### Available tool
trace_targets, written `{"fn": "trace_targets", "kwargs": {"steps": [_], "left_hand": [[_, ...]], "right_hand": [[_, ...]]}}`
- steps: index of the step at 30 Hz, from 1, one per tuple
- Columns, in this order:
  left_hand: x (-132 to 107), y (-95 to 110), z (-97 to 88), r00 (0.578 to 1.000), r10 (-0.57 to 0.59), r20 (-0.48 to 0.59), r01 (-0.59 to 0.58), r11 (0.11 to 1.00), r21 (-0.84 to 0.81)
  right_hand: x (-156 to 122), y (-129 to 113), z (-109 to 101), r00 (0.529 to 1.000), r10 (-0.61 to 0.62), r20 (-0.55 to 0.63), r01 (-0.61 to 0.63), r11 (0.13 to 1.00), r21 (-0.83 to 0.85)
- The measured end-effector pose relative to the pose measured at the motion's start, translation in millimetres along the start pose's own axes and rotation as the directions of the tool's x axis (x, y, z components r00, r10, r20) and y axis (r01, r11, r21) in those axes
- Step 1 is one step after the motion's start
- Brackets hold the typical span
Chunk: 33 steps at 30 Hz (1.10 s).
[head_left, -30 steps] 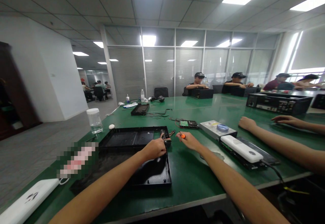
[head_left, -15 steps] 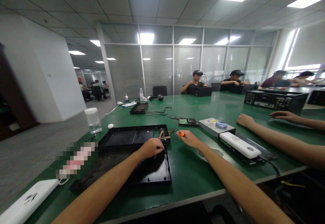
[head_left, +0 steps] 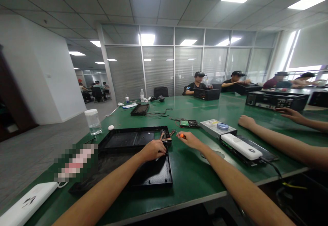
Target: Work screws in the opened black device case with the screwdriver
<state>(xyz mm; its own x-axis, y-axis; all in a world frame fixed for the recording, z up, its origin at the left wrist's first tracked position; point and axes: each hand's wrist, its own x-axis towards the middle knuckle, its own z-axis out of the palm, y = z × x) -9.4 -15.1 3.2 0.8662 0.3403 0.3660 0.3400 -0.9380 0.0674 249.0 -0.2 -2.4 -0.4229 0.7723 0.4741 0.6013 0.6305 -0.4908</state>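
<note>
My left hand [head_left: 153, 150] is curled with its fingers closed, resting on the far right corner of a black plastic case shell [head_left: 143, 171] on the green table [head_left: 194, 174]. Just beyond its knuckles sits a small part with coloured wires [head_left: 165, 137]; I cannot see whether the fingers hold anything. My right hand [head_left: 191, 139] is closed on a small orange-handled screwdriver [head_left: 181, 135], whose thin tip points left toward the wired part. A second black shell [head_left: 128, 139] lies behind the first.
A co-worker's bare arms [head_left: 276, 140] reach in from the right. Nearby lie a white oblong device on a black unit [head_left: 243, 146], a silver drive with a blue ring [head_left: 217, 127], a green circuit board [head_left: 188, 123], a clear jar [head_left: 92, 121] and a white power bank [head_left: 28, 202]. People sit at the far side.
My right hand with the screwdriver has edged slightly left toward the wired part. The co-worker's far hand has lifted off the table. My left hand stays put.
</note>
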Motion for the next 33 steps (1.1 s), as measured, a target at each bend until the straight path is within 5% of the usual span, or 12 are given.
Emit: {"fn": "trace_targets", "kwargs": {"steps": [9,15,18,22,26,33], "left_hand": [[0,9,-7.1,0.996,-0.090,0.006,0.090,0.996,0.003],[1,14,-8.3,0.977,-0.212,-0.003,0.212,0.977,-0.013],[1,14,-8.0,0.971,-0.238,-0.002,0.238,0.970,-0.041],[1,13,-7.6,0.965,-0.261,-0.005,0.260,0.963,-0.072],[1,13,-6.8,0.967,-0.253,-0.018,0.251,0.965,-0.081],[1,12,-6.4,0.968,-0.251,-0.019,0.248,0.963,-0.102]], "right_hand": [[1,2,-11,0.982,0.179,0.062,-0.188,0.876,0.443],[4,-7,-21,0.924,0.313,-0.218,-0.145,0.818,0.557],[3,-13,-15,0.874,0.326,-0.361,-0.094,0.842,0.531],[1,-20,-3,0.881,0.210,-0.424,-0.070,0.944,0.322],[0,-23,-1,0.906,0.088,-0.413,-0.047,0.993,0.109],[0,-24,-6,0.926,0.003,-0.378,-0.005,1.000,-0.003]]}}
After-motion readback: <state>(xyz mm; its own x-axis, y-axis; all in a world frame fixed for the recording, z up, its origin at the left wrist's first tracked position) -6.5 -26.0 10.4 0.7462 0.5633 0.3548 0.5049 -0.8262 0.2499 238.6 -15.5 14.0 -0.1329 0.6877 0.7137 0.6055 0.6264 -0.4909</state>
